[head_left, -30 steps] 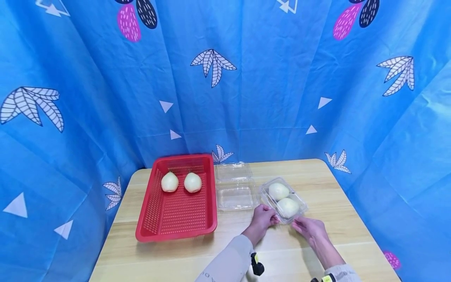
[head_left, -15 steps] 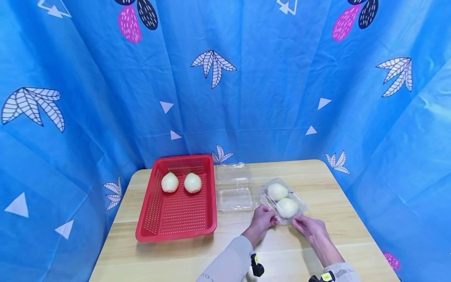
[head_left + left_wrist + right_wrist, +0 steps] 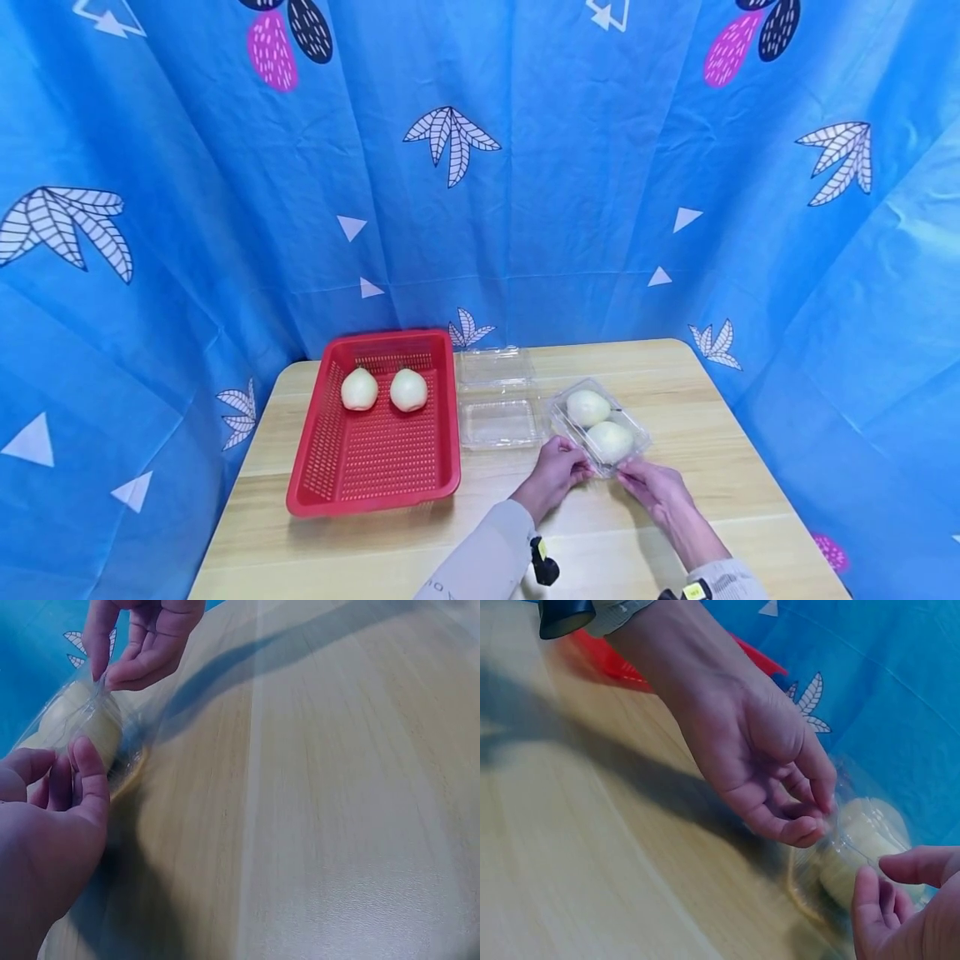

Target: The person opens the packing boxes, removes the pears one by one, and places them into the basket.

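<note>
A clear plastic clamshell box (image 3: 577,436) sits at an angle on the right of the table, its lid over two pale pears (image 3: 610,442). My left hand (image 3: 557,473) pinches the front edge of the box near its left corner between thumb and fingers. On the same edge, toward the right corner, my right hand (image 3: 656,487) pinches the rim. The left wrist view has both hands' fingertips (image 3: 88,754) at the plastic edge. Seen from the right wrist, the pears (image 3: 870,832) show through the plastic between the two hands.
A red perforated basket (image 3: 390,462) with two more pale pears (image 3: 408,390) stands on the left of the wooden table (image 3: 742,508). Beside it lies another clear clamshell box (image 3: 501,423), lid folded back. A blue patterned curtain (image 3: 555,208) hangs behind and at both sides.
</note>
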Motion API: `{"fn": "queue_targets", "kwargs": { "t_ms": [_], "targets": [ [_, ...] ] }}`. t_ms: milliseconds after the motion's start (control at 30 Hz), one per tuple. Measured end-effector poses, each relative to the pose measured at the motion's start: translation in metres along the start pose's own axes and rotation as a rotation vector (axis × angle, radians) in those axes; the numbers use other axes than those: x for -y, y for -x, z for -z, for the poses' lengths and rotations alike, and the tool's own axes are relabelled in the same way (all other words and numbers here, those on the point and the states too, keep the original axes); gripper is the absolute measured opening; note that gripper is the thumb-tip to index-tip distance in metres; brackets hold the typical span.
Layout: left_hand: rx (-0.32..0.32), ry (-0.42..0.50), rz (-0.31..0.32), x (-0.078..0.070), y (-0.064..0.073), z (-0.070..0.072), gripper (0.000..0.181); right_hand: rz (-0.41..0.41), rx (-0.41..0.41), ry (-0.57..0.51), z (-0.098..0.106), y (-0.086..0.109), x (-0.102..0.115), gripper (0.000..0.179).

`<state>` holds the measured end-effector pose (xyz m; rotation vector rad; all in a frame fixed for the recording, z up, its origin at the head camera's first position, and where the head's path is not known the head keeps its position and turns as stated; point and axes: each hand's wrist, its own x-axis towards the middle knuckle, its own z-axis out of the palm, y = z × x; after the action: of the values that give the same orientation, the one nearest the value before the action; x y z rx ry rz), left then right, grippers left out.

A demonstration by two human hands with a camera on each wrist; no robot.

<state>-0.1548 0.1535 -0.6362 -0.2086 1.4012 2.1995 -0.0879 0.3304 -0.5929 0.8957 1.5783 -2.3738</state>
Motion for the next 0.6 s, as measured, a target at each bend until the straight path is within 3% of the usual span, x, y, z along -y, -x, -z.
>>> {"fn": "queue_targets", "kwargs": {
  "t_ms": [267,600],
  "targets": [
    [0.010,0.024,0.012,0.0014,0.0004,0.0013,0.024,0.014,0.009,0.052,-0.0022,-0.0003,0.0015,0.020],
    [0.002,0.029,0.011,0.0010,-0.0013,0.0001,0.027,0.028,0.009,0.035,-0.0013,-0.0007,0.0011,0.020]
  ]
}}
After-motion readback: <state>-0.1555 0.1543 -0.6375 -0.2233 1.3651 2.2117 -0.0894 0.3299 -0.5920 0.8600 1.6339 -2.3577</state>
